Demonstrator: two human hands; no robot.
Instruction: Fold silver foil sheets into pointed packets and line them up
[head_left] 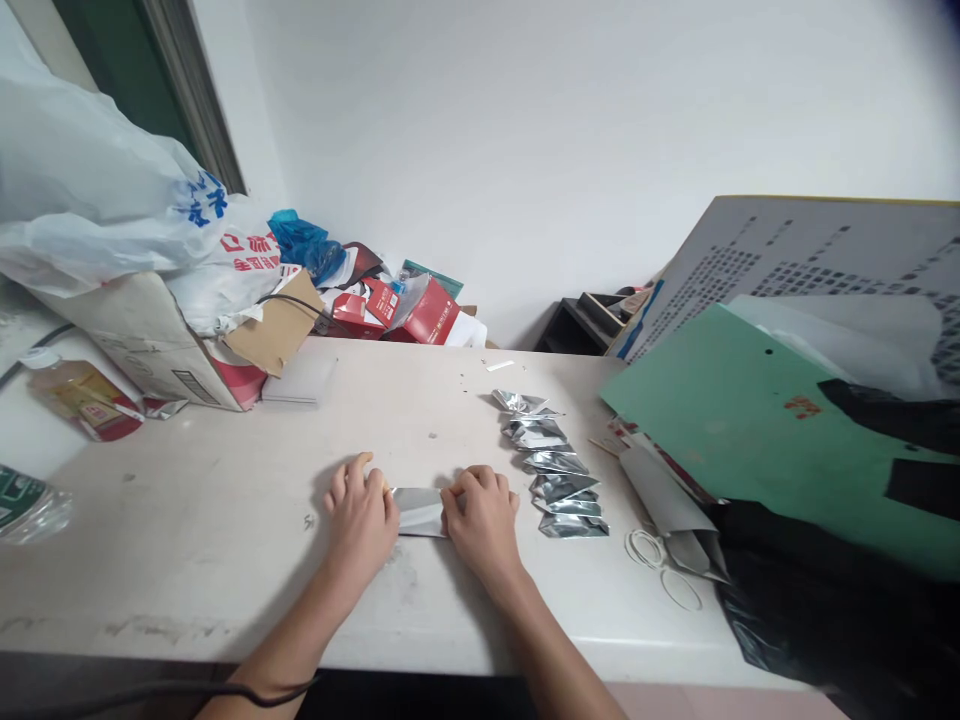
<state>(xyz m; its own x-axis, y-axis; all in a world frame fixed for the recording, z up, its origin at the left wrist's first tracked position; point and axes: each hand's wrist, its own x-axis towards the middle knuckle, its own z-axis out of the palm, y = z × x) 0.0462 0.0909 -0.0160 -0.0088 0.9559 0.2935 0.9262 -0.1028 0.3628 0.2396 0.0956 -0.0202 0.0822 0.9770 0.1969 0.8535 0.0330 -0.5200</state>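
Note:
A silver foil sheet [420, 512] lies flat on the white table [247, 510], stretched between my two hands. My left hand [361, 510] grips its left end with curled fingers. At the right end, the fingers of my right hand [480, 510] are bent and pressed onto the foil. My fingers cover both ends of it. Just right of my right hand, several folded silver foil pieces [555, 462] form a slanting column on the table.
White rubber bands [645, 548] lie near a green board [772, 420] and a black plastic bag [810, 600] on the right. To the left stand a bottle [86, 395] and a cardboard box [150, 335] under white plastic bags [97, 190]. Red boxes [424, 315] are piled behind.

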